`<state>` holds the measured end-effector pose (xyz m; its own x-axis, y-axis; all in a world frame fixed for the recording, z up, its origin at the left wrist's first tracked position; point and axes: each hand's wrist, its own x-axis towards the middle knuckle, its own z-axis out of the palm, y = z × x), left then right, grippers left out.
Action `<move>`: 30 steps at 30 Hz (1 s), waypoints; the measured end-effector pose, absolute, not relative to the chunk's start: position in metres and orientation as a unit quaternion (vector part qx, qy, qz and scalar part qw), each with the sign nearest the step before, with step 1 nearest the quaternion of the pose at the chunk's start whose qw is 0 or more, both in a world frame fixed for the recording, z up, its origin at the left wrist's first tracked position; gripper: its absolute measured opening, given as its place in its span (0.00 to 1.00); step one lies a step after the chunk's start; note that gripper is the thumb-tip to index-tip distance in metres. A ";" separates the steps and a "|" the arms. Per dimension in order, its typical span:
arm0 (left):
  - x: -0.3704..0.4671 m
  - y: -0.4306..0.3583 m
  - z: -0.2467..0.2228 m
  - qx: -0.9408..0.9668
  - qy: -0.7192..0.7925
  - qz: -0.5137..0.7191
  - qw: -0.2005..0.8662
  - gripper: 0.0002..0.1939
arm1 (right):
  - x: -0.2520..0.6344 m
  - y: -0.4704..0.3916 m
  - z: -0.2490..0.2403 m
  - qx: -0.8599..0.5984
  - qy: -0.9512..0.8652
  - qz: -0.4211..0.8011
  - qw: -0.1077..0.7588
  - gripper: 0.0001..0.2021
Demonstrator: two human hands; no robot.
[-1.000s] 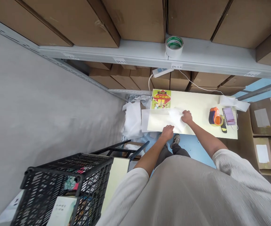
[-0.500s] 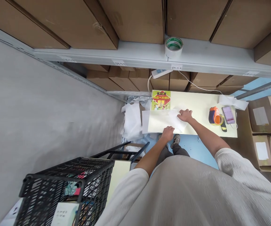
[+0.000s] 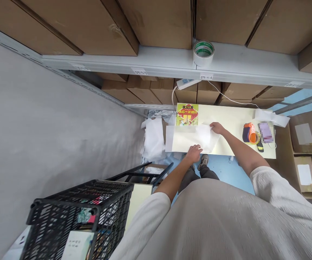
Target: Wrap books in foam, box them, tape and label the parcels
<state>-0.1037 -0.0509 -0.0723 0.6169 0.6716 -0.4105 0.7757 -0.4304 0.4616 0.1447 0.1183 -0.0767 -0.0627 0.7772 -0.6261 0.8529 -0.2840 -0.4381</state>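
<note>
Pinching sheet point(image 3: 183, 140), fingers point(image 3: 213, 125) indistinct, crate point(image 3: 64, 204) cropped

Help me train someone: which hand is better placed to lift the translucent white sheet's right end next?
Probably the right hand, touching the sheet there; the left hand lies by its near edge.

Head view: cut off above and below, blurred at right.
Cannot read shelf tag point(image 3: 294, 84), too blurred; cannot identify purple item point(image 3: 266, 132) under pixelation. Cannot see all of black crate point(image 3: 64, 205), cut off by bottom edge, nor of upper cartons point(image 3: 158, 21), cut off by top edge. Cannot tell at left hand point(image 3: 194, 153) whether pinching or pressing white sheet point(image 3: 190, 139); too small.
</note>
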 end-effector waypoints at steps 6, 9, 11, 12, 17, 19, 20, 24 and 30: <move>-0.106 -0.048 -0.073 0.843 0.427 -0.082 0.315 0.22 | 0.130 0.118 -0.075 0.687 0.603 -0.398 0.076 0.20; -0.103 -0.044 -0.068 0.834 0.430 -0.093 0.332 0.20 | 0.127 0.113 -0.071 0.670 0.637 -0.364 0.111 0.20; -0.100 -0.035 -0.061 0.821 0.457 -0.078 0.332 0.22 | 0.124 0.109 -0.065 0.654 0.662 -0.349 0.114 0.19; -0.098 -0.028 -0.057 0.812 0.481 -0.057 0.324 0.24 | 0.123 0.107 -0.062 0.644 0.673 -0.347 0.109 0.18; -0.087 0.024 -0.026 0.782 0.569 0.045 0.251 0.34 | 0.114 0.100 -0.037 0.583 0.721 -0.368 0.067 0.15; -0.083 0.043 -0.014 0.779 0.574 0.049 0.249 0.30 | 0.112 0.100 -0.025 0.565 0.731 -0.380 0.053 0.14; -0.082 0.050 -0.009 0.777 0.573 0.042 0.256 0.27 | 0.112 0.101 -0.018 0.558 0.734 -0.384 0.049 0.13; -0.086 0.063 0.003 0.764 0.581 0.014 0.279 0.19 | 0.129 0.104 0.003 0.548 0.752 -0.359 0.076 0.18; -0.116 0.065 0.005 0.749 0.611 -0.035 0.256 0.19 | 0.181 0.103 0.015 0.538 0.770 -0.282 0.193 0.14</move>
